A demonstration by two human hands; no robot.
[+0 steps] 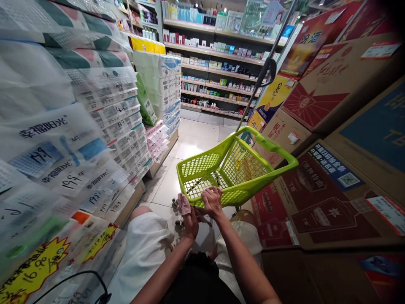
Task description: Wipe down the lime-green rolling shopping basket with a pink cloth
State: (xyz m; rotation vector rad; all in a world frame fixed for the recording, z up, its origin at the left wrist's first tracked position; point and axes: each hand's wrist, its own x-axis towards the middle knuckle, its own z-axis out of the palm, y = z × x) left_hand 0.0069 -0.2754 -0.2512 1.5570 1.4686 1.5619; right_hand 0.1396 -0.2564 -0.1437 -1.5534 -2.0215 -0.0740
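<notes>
A lime-green shopping cart with lattice walls stands right in front of my knees, its basket holding nothing that I can see. My left hand is at the cart's near left corner, closed on a pinkish cloth that lies against the rim. Over the near edge of the basket my right hand is curled, its fingers gripping the rim. Parts of the cart's wheels and frame show below, partly hidden by my hands and legs.
Stacked packs of tissue paper with price tags rise on the left. Cardboard liquor cartons are piled close on the right. Shelves of small boxed goods stand at the far end of the tiled aisle. A dark pole leans behind the cart.
</notes>
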